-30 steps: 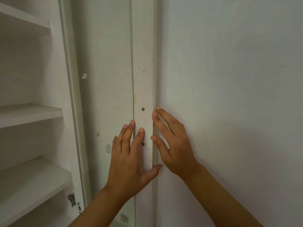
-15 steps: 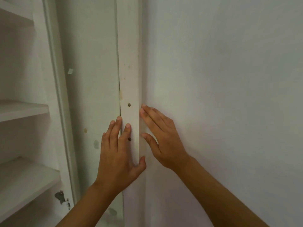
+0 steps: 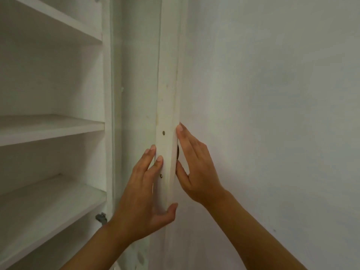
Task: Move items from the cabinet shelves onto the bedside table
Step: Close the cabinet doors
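The white door edge [image 3: 167, 121] is flanked by both hands, fingers straight: left hand [image 3: 142, 193] pressed on one side, right hand [image 3: 196, 166] on the other. White cabinet shelves [image 3: 52, 127] are seen at left, a plain wall [image 3: 272, 114] at right.

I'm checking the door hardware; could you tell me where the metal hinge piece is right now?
In the head view the metal hinge piece sits low on the left, on the cabinet frame just below the lowest shelf, left of the left hand.
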